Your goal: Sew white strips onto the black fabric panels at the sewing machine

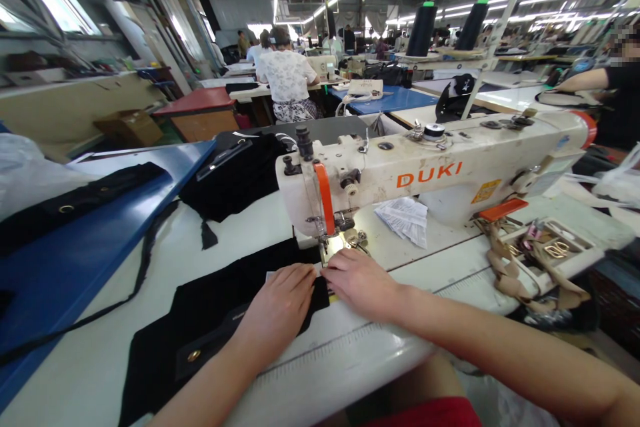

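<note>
A cream DUKI sewing machine (440, 173) stands on the white table (100, 347), its needle and presser foot (327, 247) at the left end. A black fabric piece (200, 320) with a brass eyelet lies under the foot. My left hand (280, 303) rests flat on the black fabric just left of the needle, fingers together and stretched. My right hand (360, 280) lies on the fabric edge right below the presser foot, fingers extended toward it. Neither hand grips anything.
More black fabric (235, 177) is piled behind the machine, and a blue board (90, 240) with dark pieces sits left. A folded paper (405, 217) and a tray of metal buckles (550, 247) lie right. Other workers sit at machines behind.
</note>
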Demonstrator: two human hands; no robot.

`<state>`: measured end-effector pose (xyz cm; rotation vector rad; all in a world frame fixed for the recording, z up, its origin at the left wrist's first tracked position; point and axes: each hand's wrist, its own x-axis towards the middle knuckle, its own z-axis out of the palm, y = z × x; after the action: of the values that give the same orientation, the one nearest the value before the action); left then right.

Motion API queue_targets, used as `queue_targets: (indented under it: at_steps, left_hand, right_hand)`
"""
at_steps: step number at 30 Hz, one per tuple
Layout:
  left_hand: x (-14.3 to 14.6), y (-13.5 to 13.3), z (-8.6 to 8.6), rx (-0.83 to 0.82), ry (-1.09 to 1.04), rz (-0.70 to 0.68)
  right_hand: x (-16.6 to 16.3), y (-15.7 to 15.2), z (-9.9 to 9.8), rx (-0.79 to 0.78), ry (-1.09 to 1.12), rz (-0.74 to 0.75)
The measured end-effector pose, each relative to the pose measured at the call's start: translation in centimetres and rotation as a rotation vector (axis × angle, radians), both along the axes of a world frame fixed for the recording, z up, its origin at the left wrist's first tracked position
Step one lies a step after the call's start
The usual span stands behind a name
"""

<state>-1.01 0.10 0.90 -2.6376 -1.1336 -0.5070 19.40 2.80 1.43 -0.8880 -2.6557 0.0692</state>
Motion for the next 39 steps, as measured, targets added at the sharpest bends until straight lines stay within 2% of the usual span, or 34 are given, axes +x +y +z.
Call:
queue_targets:
  at_steps: [3,7,15,22,39]
  left_hand:
    - [0.0,-0.5,0.1,-0.084,-0.023,0.059]
    - [-0.2,-0.8,-0.1,-0.123,0.02,0.061]
    - [0.6,0.8,-0.2,-0.148,0.047,0.044]
    - [0.9,2.3,-0.7,-0.139,0.049,0.062]
    - [1.0,2.6,-0.5,-0.155,0.024,0.058]
  right_hand:
    - [-0.1,0.2,-0.2,0.022,-0.033,-0.004]
    - [0.0,0.1,-0.3,0.038,-0.041,0.006]
    - [0.4,1.5,-0.2,0.094,-0.087,-0.015]
    - [0.8,2.4,-0.1,0.084,-0.079,-0.031]
    - [0.9,2.4,-0.7,0.093,-0.045,-0.045]
